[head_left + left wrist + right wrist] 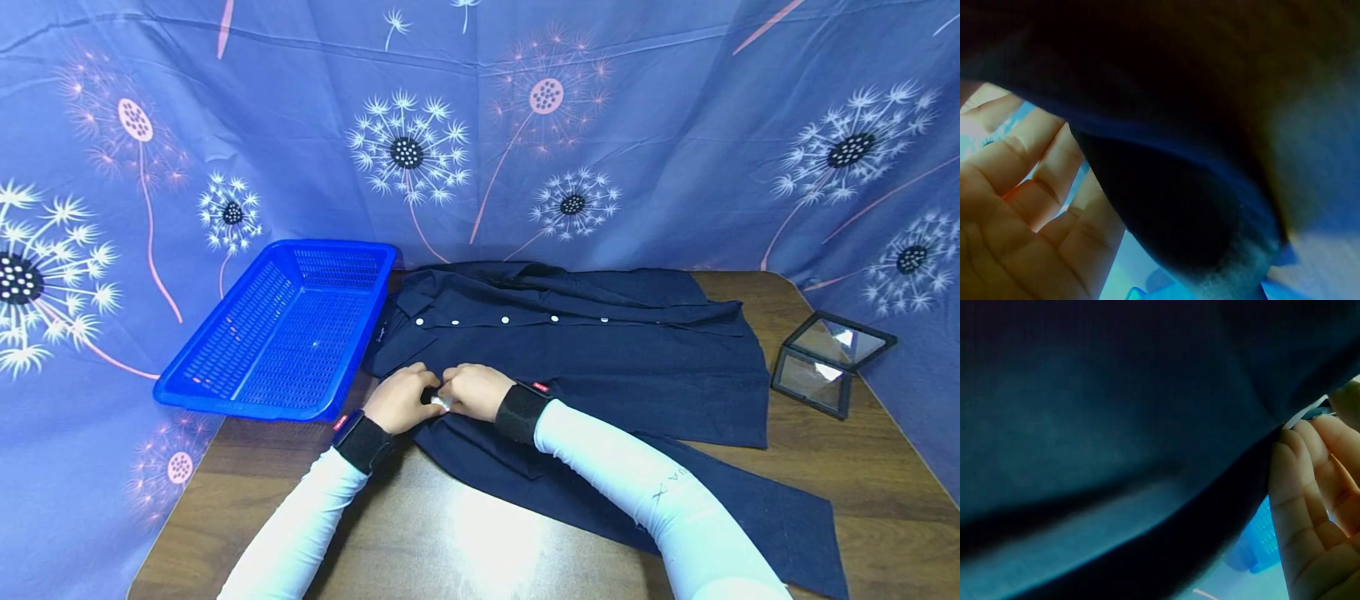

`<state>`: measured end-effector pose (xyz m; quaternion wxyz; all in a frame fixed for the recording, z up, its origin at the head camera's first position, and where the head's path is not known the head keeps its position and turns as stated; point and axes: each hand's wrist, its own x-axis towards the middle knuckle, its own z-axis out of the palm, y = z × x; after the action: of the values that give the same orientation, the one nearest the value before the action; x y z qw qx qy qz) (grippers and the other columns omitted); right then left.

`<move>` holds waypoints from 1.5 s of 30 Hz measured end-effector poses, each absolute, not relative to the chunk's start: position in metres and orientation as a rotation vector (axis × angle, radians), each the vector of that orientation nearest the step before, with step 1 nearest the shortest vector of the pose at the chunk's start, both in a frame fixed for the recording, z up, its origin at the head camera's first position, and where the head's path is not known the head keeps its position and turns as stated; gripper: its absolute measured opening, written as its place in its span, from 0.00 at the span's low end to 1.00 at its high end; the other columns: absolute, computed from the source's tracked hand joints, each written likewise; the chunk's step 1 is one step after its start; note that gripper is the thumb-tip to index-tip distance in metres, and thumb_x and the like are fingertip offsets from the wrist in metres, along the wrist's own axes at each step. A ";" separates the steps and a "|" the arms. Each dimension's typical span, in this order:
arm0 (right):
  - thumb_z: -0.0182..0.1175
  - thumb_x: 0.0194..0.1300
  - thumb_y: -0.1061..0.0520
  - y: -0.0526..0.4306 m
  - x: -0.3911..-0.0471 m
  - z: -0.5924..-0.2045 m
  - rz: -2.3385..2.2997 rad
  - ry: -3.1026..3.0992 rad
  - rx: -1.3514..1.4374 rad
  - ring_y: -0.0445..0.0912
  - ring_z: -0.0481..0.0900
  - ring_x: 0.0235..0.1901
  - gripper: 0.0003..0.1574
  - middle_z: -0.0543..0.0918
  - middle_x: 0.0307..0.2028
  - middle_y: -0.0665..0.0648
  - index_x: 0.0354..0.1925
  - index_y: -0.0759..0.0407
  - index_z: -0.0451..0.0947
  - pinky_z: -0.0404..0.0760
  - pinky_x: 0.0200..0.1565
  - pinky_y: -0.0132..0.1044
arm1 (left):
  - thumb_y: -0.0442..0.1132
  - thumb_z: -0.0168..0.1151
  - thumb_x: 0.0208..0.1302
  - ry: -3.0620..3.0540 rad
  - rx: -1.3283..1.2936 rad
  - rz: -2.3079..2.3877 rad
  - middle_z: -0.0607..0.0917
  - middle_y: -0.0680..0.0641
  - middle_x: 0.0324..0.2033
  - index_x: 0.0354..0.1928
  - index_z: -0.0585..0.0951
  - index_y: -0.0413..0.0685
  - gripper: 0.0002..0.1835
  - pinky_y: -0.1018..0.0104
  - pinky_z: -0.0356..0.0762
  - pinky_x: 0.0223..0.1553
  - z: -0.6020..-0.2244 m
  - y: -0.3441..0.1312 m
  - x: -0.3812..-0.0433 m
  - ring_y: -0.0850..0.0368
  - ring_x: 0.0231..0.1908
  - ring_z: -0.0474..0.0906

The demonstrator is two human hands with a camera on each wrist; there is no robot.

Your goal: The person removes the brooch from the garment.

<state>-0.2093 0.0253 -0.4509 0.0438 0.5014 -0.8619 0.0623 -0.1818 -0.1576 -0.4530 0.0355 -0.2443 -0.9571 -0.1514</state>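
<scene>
Garment: a navy button-front shirt (615,367) is lying on the tabletop (360,533), beside a blue basket (255,410).
Hands: left hand (401,400) and right hand (478,392) are pinching shirt cloth near an unidentified white piece (441,403).
Progress: spreading is looking done; we are judging the pinched spot unfinished.
Lettering: "UA X" is showing on the white right arm sleeve (637,483).

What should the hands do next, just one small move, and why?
Probably ease the fingertips slightly apart: the left hand and right hand meet at the dark shirt, partly covering a small white piece between them, so uncovering it might help. What it is, I cannot tell.
</scene>
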 end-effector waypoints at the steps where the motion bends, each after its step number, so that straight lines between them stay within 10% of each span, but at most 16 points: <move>1: 0.69 0.57 0.54 0.026 -0.209 -0.451 0.197 -2.639 1.528 0.45 0.81 0.33 0.08 0.82 0.32 0.50 0.38 0.51 0.87 0.79 0.38 0.39 | 0.48 0.77 0.48 -2.942 -0.750 -0.466 0.82 0.48 0.33 0.40 0.86 0.45 0.19 0.58 0.80 0.41 -0.453 -0.158 -0.182 0.52 0.36 0.82; 45: 0.65 0.58 0.56 0.028 -0.196 -0.450 -0.045 -2.460 1.504 0.43 0.82 0.33 0.02 0.82 0.32 0.49 0.30 0.51 0.84 0.81 0.36 0.36 | 0.50 0.75 0.51 -2.948 -0.759 -0.436 0.82 0.49 0.34 0.42 0.86 0.45 0.20 0.59 0.80 0.42 -0.456 -0.159 -0.183 0.54 0.37 0.81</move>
<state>-0.1963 0.0277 -0.4503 0.1287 0.5171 -0.8461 -0.0156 -0.1833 -0.1595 -0.4559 0.0330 -0.2466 -0.9581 -0.1417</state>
